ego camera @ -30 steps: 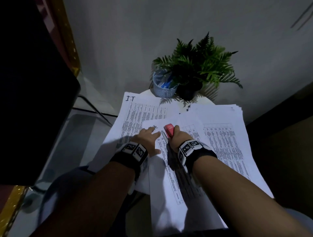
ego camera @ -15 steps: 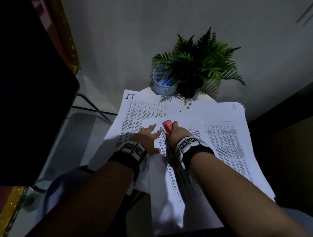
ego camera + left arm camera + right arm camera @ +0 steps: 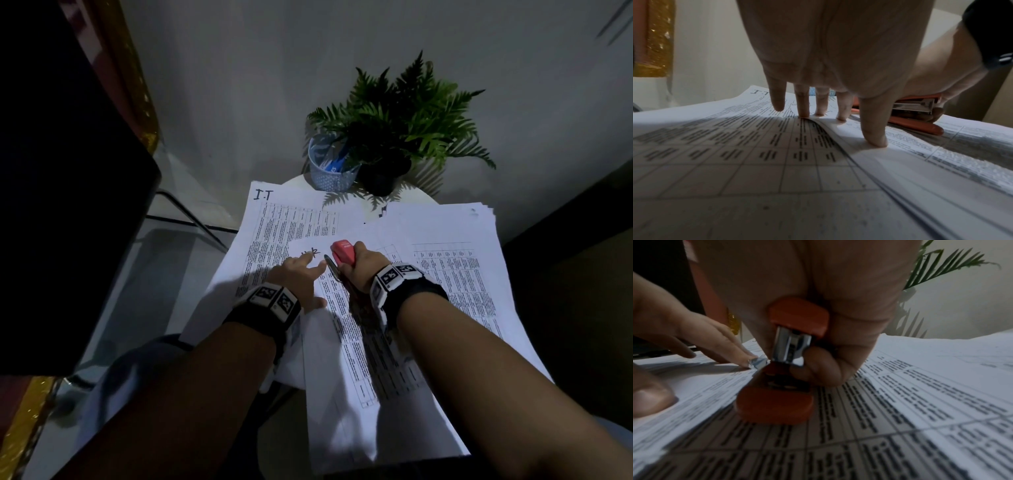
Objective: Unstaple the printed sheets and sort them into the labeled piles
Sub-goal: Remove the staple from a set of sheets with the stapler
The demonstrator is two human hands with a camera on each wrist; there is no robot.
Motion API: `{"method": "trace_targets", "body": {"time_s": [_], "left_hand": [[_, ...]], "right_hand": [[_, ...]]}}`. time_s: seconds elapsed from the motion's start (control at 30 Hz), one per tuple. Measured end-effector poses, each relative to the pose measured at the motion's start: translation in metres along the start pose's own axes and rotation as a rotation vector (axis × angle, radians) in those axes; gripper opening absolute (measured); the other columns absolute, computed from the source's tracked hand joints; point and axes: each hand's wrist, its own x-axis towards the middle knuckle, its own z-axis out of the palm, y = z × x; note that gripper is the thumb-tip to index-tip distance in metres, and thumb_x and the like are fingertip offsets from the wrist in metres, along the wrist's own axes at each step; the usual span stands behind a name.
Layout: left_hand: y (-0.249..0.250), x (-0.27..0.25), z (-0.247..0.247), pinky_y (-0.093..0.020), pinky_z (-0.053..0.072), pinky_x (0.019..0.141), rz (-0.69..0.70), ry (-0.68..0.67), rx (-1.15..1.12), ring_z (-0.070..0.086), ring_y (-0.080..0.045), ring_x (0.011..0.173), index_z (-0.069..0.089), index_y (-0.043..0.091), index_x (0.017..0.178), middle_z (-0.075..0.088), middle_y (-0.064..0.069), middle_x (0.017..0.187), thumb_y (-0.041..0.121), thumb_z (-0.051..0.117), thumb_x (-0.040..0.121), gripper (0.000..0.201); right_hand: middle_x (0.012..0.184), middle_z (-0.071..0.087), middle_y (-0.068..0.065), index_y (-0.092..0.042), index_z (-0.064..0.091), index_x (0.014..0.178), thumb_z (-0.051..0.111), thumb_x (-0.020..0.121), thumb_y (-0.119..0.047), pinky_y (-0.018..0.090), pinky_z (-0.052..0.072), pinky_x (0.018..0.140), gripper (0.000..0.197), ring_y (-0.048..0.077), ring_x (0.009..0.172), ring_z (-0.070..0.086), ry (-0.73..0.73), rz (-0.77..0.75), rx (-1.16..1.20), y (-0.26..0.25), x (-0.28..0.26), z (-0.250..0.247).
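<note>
A stapled set of printed sheets (image 3: 346, 346) lies in front of me, over a pile marked "I.T" (image 3: 284, 222). My left hand (image 3: 301, 274) presses the set flat with straight fingers (image 3: 875, 139) near its top left corner. My right hand (image 3: 363, 267) grips a small red stapler (image 3: 343, 251), its metal rear end (image 3: 791, 345) down at that corner beside the left fingertips (image 3: 748, 360). The staple itself is not visible. In the left wrist view the stapler (image 3: 914, 107) sits just behind my fingers.
A thick pile of printed sheets (image 3: 455, 246) lies at the right. Behind the papers on the small round white table (image 3: 416, 197) stand a mesh pen cup (image 3: 330, 171) and a potted fern (image 3: 404, 130). A large dark object (image 3: 51, 171) fills the left.
Both hands stay at the sheets' top corner, hardly moved. The view has shifted slightly.
</note>
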Motion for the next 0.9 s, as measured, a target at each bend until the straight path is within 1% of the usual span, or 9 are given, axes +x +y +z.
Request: {"method": "trace_targets", "body": {"time_s": [0.13, 0.3, 0.4, 0.47, 0.6, 0.7, 0.77, 0.83, 0.9], "left_hand": [[0.001, 0.000, 0.002, -0.042, 0.037, 0.106, -0.006, 0.003, 0.009, 0.037, -0.030, 0.133, 0.026, 0.025, 0.148, 0.022, -0.008, 0.156, 0.062, 0.060, 0.078, 0.086], [0.001, 0.001, 0.002, -0.043, 0.036, 0.104, 0.003, 0.006, 0.011, 0.037, -0.032, 0.133, 0.027, 0.025, 0.148, 0.022, -0.008, 0.156, 0.061, 0.062, 0.078, 0.086], [0.001, 0.002, 0.002, -0.046, 0.037, 0.104, 0.007, 0.010, 0.001, 0.039, -0.034, 0.132, 0.029, 0.025, 0.147, 0.025, -0.010, 0.155, 0.060, 0.065, 0.076, 0.087], [0.001, 0.002, 0.000, -0.047, 0.037, 0.106, 0.006, -0.007, 0.010, 0.037, -0.034, 0.133, 0.027, 0.026, 0.148, 0.024, -0.010, 0.155, 0.059, 0.065, 0.077, 0.088], [0.002, 0.000, -0.003, -0.046, 0.035, 0.107, -0.005, -0.045, 0.015, 0.034, -0.033, 0.135, 0.022, 0.028, 0.149, 0.019, -0.008, 0.157, 0.060, 0.062, 0.077, 0.088], [0.004, -0.001, -0.002, -0.043, 0.036, 0.106, 0.001, -0.042, 0.012, 0.035, -0.032, 0.134, 0.024, 0.028, 0.148, 0.020, -0.009, 0.156, 0.061, 0.061, 0.078, 0.087], [0.005, -0.002, -0.004, -0.044, 0.037, 0.106, -0.003, -0.039, 0.018, 0.035, -0.032, 0.134, 0.025, 0.027, 0.148, 0.020, -0.008, 0.156, 0.059, 0.062, 0.079, 0.085], [0.005, -0.002, -0.006, -0.047, 0.038, 0.105, -0.006, -0.051, 0.010, 0.036, -0.033, 0.133, 0.026, 0.025, 0.147, 0.022, -0.007, 0.156, 0.055, 0.065, 0.079, 0.084], [0.007, 0.000, -0.009, -0.045, 0.041, 0.101, -0.026, -0.059, -0.010, 0.040, -0.031, 0.129, 0.031, 0.024, 0.144, 0.028, -0.007, 0.151, 0.050, 0.067, 0.077, 0.080]], "right_hand": [[0.115, 0.060, 0.019, -0.005, 0.039, 0.123, 0.046, 0.095, -0.036, 0.036, 0.042, 0.082, 0.042, 0.036, 0.104, 0.058, -0.010, 0.007, 0.020, 0.000, 0.001, -0.002], [0.116, 0.060, 0.019, -0.006, 0.040, 0.122, 0.047, 0.095, -0.035, 0.034, 0.041, 0.082, 0.040, 0.035, 0.105, 0.058, -0.017, 0.029, 0.035, 0.001, 0.002, -0.003], [0.124, 0.057, 0.017, -0.007, 0.040, 0.128, 0.043, 0.095, -0.043, 0.037, 0.041, 0.091, 0.049, 0.033, 0.111, 0.055, -0.057, 0.075, 0.112, 0.003, 0.003, -0.004], [0.127, 0.056, 0.016, -0.007, 0.040, 0.131, 0.042, 0.095, -0.043, 0.037, 0.040, 0.094, 0.051, 0.032, 0.113, 0.055, -0.066, 0.088, 0.139, 0.005, 0.003, -0.003], [0.121, 0.058, 0.020, -0.006, 0.041, 0.126, 0.045, 0.094, -0.038, 0.037, 0.041, 0.088, 0.045, 0.036, 0.110, 0.056, -0.014, 0.066, 0.103, 0.002, -0.001, 0.002], [0.116, 0.060, 0.020, -0.007, 0.041, 0.123, 0.046, 0.094, -0.038, 0.035, 0.041, 0.083, 0.043, 0.035, 0.105, 0.058, -0.006, 0.053, 0.107, 0.004, -0.004, 0.002], [0.114, 0.061, 0.019, -0.006, 0.041, 0.121, 0.047, 0.094, -0.035, 0.033, 0.041, 0.080, 0.040, 0.034, 0.103, 0.059, -0.015, 0.043, 0.069, 0.008, -0.007, 0.000], [0.114, 0.060, 0.018, -0.006, 0.039, 0.121, 0.048, 0.095, -0.034, 0.033, 0.042, 0.080, 0.039, 0.034, 0.104, 0.058, -0.030, 0.043, 0.019, 0.014, -0.013, -0.004], [0.116, 0.060, 0.018, -0.006, 0.039, 0.122, 0.047, 0.095, -0.037, 0.034, 0.043, 0.083, 0.041, 0.034, 0.105, 0.058, -0.028, 0.055, -0.021, 0.023, -0.019, -0.011]]}}
